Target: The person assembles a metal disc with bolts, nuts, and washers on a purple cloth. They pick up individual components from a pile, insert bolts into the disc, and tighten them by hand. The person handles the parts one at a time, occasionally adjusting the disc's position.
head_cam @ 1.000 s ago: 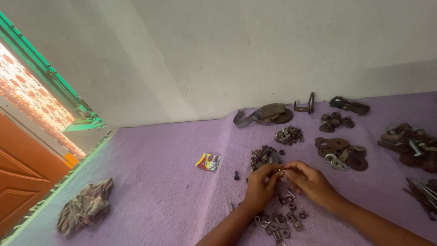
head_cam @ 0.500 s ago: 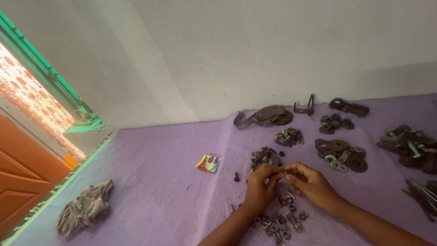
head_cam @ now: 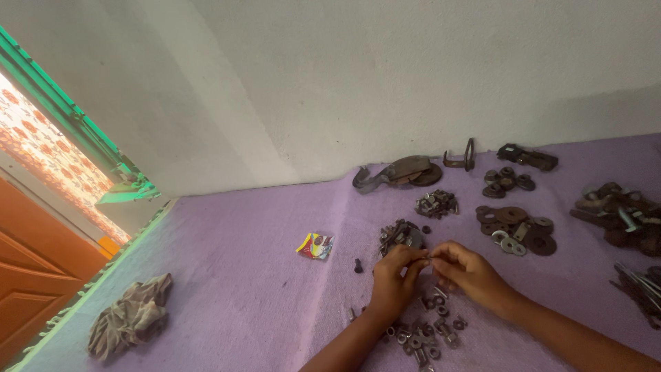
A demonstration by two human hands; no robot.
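My left hand [head_cam: 392, 279] and my right hand [head_cam: 468, 271] meet fingertip to fingertip over the purple cloth [head_cam: 241, 289]. Between them they pinch a small metal bolt piece [head_cam: 428, 259]; its exact shape is too small to make out. Just below the hands lies a scatter of nuts and washers [head_cam: 423, 334]. A small heap of dark bolts [head_cam: 401, 235] sits right behind my left hand.
Sorted metal parts lie further back: a pile of nuts [head_cam: 436, 203], flat rusty washers [head_cam: 516, 226], a hooked bracket [head_cam: 399, 172], rusty pieces [head_cam: 616, 210] at right. A colourful wrapper [head_cam: 315, 245] and crumpled grey rag [head_cam: 131, 318] lie left. A white wall stands behind.
Both hands stay together at the same spot, with only slight finger movement on the small piece. Nothing else has shifted.
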